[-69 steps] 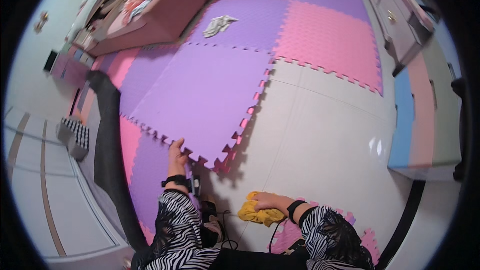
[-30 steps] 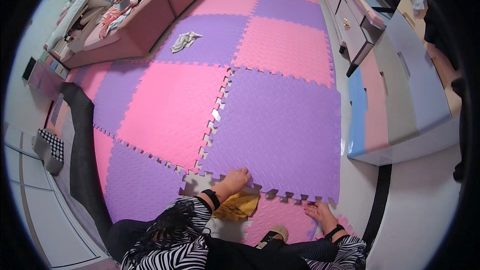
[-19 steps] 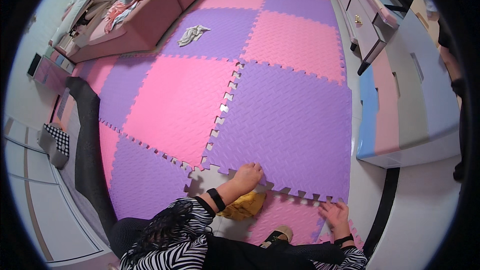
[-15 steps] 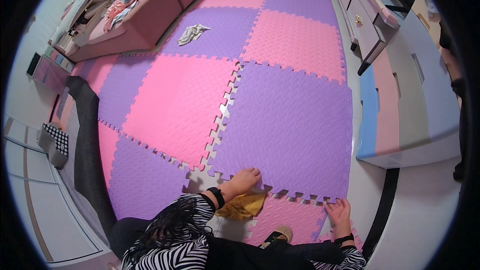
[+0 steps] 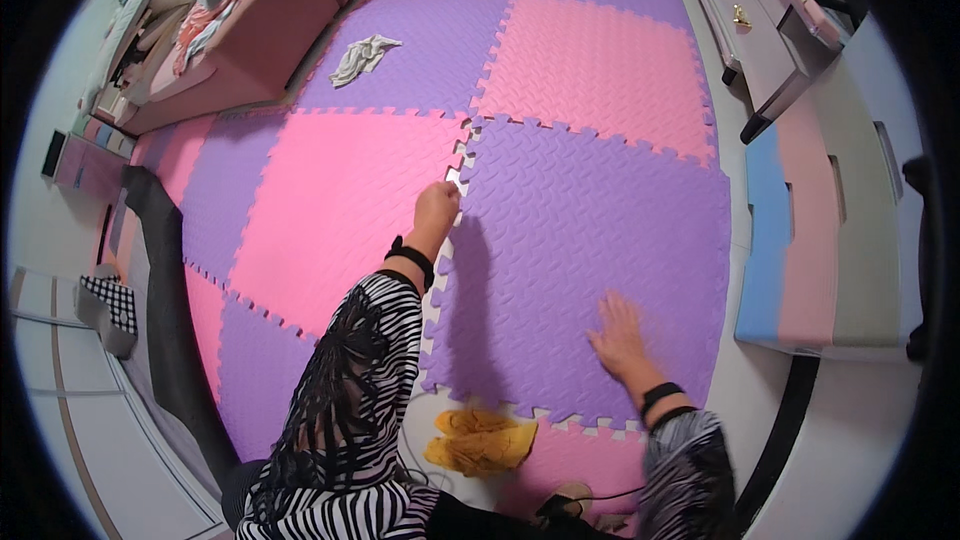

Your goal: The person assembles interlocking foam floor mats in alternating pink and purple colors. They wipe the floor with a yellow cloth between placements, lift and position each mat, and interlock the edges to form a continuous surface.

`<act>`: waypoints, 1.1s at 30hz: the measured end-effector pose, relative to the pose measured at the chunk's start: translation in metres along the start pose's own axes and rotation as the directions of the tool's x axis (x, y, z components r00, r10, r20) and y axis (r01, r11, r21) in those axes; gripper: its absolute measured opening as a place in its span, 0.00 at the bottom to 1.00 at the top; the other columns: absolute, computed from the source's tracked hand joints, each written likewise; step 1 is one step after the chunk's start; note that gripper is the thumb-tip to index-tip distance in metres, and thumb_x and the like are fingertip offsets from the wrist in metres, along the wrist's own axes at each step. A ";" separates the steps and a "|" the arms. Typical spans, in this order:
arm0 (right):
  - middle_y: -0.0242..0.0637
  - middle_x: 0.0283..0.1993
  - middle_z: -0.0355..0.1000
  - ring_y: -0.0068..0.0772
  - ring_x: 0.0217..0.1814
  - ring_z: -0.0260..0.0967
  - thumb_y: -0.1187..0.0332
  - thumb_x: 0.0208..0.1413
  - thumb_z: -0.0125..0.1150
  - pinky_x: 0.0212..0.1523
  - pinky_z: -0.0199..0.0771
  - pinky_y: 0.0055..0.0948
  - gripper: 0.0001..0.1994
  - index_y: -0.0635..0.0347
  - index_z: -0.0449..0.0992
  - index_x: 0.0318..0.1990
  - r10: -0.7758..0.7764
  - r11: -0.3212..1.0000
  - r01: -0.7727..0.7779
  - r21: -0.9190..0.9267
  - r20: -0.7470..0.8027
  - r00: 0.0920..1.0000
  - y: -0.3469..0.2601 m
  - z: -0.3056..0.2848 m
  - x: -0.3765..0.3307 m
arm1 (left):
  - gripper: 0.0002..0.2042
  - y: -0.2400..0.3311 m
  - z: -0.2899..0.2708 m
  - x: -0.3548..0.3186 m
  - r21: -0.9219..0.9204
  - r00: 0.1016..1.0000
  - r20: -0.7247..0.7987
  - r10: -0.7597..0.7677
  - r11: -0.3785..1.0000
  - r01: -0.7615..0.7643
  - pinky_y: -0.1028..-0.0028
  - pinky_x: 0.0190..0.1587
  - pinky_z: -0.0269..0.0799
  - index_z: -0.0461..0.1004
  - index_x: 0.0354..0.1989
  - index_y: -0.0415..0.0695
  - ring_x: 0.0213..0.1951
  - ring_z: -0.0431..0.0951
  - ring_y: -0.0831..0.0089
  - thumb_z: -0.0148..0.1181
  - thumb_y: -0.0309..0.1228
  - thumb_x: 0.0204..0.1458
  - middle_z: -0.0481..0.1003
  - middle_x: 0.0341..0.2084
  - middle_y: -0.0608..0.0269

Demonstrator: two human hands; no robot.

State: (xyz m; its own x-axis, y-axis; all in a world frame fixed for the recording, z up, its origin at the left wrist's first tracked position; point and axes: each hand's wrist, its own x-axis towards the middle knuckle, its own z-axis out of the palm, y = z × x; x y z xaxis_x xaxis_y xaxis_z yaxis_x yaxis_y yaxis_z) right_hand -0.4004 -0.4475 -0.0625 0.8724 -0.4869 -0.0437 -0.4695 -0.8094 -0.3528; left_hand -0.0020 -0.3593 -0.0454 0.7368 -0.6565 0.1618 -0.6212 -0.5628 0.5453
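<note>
A large purple foam mat tile (image 5: 580, 230) lies in front of me. Its left edge runs along a toothed seam with a pink foam tile (image 5: 330, 200), and pale floor shows through the gap. At the upper part of this seam is my left hand (image 5: 437, 210), its fingers curled closed; whatever they may grip is hidden. My right hand (image 5: 618, 335) is over the lower right of the purple tile, fingers spread and slightly blurred. I cannot tell whether it touches the surface. Below the tile's near edge, a crumpled yellow cloth (image 5: 480, 442) rests on the floor.
Another pink tile (image 5: 585, 455) lies by my foot. A grey-white cloth (image 5: 362, 58) is on a farther purple tile. Coloured drawers (image 5: 810, 250) stand at the right, a pink bed base (image 5: 255, 45) at the far left. A dark rolled strip (image 5: 165, 290) lies along the left.
Both hands have left the purple tile's near edge. My left hand has moved forward to the seam, my right hand forward and left over the tile. The seam gap looks narrower.
</note>
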 end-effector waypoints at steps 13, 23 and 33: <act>0.51 0.66 0.48 0.49 0.69 0.42 0.56 0.43 0.62 0.66 0.39 0.52 0.36 0.66 0.58 0.59 0.097 0.993 -0.100 -0.061 -0.055 0.994 -0.010 0.019 0.041 | 0.05 -0.034 0.076 0.117 0.192 0.982 -0.180 0.050 0.981 -0.015 0.60 0.37 0.69 0.74 0.27 0.36 0.32 0.71 0.49 0.55 0.24 0.42 0.70 0.29 0.45; 0.51 0.66 0.48 0.51 0.69 0.43 0.57 0.42 0.63 0.65 0.40 0.54 0.37 0.66 0.58 0.59 0.092 0.993 -0.096 -0.073 -0.051 0.994 -0.013 0.019 0.037 | 0.05 -0.042 0.076 0.112 0.174 0.979 -0.193 0.068 0.984 -0.035 0.60 0.36 0.68 0.75 0.25 0.39 0.34 0.71 0.53 0.57 0.27 0.40 0.71 0.28 0.51; 0.50 0.66 0.49 0.51 0.69 0.42 0.60 0.41 0.62 0.66 0.38 0.54 0.37 0.65 0.57 0.60 0.110 0.992 -0.115 -0.054 -0.094 0.990 -0.014 0.019 0.039 | 0.10 0.167 0.166 -0.044 -0.490 0.965 -0.185 0.188 0.833 -0.256 0.59 0.43 0.62 0.70 0.37 0.38 0.39 0.68 0.53 0.47 0.24 0.46 0.70 0.34 0.47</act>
State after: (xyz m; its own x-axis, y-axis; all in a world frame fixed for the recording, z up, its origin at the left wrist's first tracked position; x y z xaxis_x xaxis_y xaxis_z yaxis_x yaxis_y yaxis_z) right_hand -0.3570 -0.4489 -0.0773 0.7988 -0.6015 0.0058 -0.5735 -0.7645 -0.2944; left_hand -0.1829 -0.5080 -0.0981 0.6434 -0.6458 0.4110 -0.5758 -0.0546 0.8157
